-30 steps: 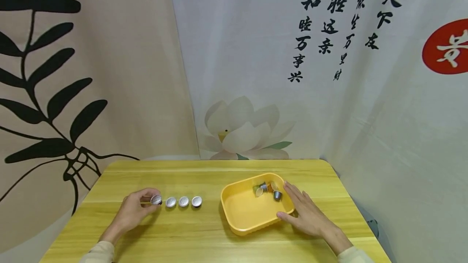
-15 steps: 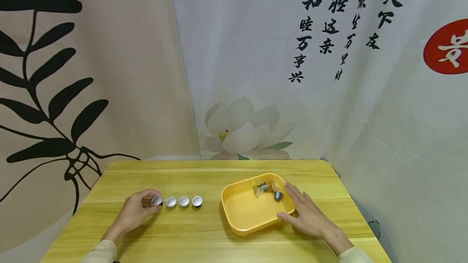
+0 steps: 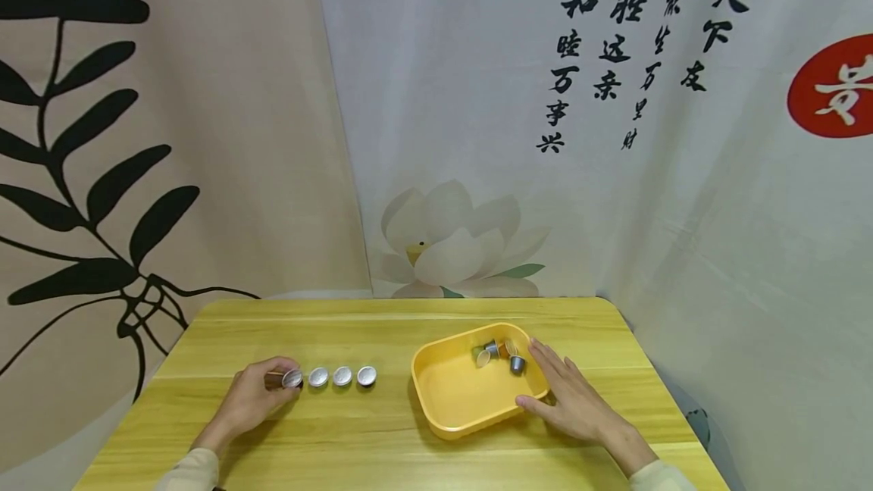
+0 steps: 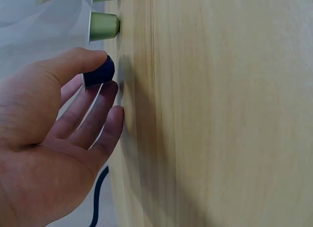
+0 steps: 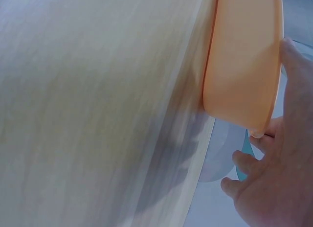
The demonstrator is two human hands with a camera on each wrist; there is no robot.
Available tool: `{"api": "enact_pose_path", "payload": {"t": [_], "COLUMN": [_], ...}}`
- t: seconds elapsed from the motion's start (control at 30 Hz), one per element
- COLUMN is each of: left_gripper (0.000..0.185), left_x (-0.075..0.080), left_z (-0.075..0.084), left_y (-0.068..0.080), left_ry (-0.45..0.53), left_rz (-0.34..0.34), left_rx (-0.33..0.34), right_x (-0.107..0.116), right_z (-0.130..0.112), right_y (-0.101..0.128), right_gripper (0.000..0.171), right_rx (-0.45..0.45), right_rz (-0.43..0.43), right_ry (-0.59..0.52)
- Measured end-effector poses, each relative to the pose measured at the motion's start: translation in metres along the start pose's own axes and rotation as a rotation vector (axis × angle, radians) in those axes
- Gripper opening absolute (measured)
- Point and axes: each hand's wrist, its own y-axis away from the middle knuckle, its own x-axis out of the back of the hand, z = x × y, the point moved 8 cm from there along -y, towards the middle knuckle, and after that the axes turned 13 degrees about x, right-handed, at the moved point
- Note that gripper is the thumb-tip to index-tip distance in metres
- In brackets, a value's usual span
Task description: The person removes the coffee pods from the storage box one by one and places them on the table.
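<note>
A wood-grained desk [image 3: 327, 445] fills the bottom of the frame before printed hanging cloth [image 3: 443, 97]. At lower left, the left hand [image 3: 252, 396] pinches a dark blue capsule [image 4: 100, 73] between thumb and fingers beside three silver-topped capsules [image 3: 342, 376] in a row, while at lower right the right hand [image 3: 580, 408] spreads its fingers along the rim of a yellow tray [image 3: 457, 396]. Compared with a second ago, the pinched capsule sits slightly lower, level with the row.

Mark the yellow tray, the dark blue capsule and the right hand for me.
Yellow tray [image 3: 455, 392], head view: bare floor.
Dark blue capsule [image 4: 101, 75], left wrist view: side wall.
Right hand [image 3: 575, 403], head view: back of the hand.
</note>
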Motion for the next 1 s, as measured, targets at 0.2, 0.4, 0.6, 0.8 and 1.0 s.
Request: {"api": "enact_pose_path", "payload": {"t": [0.2, 0.4, 0.6, 0.8, 1.0], "left_gripper": [0.038, 0.038, 0.037, 0.037, 0.037], "left_x": [-0.002, -0.0025, -0.0032, -0.0026, -0.0044], "left_z": [-0.0005, 0.0003, 0.0021, 0.0045, 0.0042], "left_y": [-0.0004, -0.0015, -0.0025, -0.002, -0.0015], "left_ry": [-0.006, -0.019, -0.029, -0.03, -0.025], "left_rz": [0.0, 0.002, 0.0, 0.004, -0.008], "left_rx": [0.009, 0.005, -0.012, -0.02, -0.019], "right_x": [-0.0012, -0.001, 0.0003, 0.0009, 0.001], "right_z": [0.0002, -0.0003, -0.0015, -0.002, -0.0023], "right_y": [-0.0001, -0.0005, -0.0003, -0.0007, -0.0004], "right_gripper": [0.102, 0.102, 0.102, 0.102, 0.101], "right_rx": [0.001, -0.004, -0.004, -0.003, 0.001], "right_rz": [-0.004, -0.004, -0.003, -0.003, 0.0], "right_ry": [0.002, -0.003, -0.012, -0.014, -0.004]}}
